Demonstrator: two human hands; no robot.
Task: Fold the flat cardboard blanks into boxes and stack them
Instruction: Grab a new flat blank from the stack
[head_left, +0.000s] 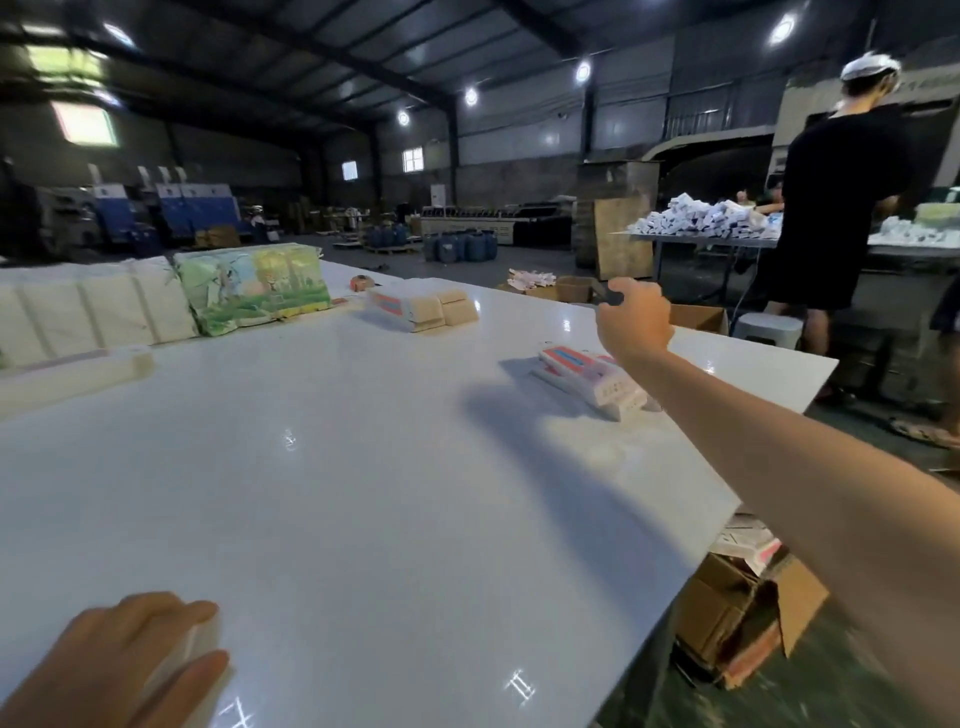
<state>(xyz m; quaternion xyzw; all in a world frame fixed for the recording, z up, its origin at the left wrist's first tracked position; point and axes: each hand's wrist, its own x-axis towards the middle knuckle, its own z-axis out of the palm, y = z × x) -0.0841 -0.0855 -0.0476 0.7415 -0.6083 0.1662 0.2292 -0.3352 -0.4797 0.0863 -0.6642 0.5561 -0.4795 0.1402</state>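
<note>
Reaching far out over the white table (363, 467), the person's right hand (634, 322) is hanging in the air with its fingers curled around a small dark object (609, 295) that I cannot make out. Just below and beyond that wrist, a small pile of white boxes with red and blue print (592, 382) is lying on the table near its right edge, apart from the hand. Down at the near left corner, the left hand (130, 660) is resting on the table, thumb and fingers gripping a white box (195, 652) that is mostly blurred. Farther back, a second stack of printed flat cartons (415, 309) is sitting mid-table, well away from both hands, beside a colourful wrapped bundle (254, 286) and plain white bundles (88, 312). Under the table's right edge an open brown carton (737, 618) is standing on the floor, and another person in black (831, 218) is working at a far table.
</note>
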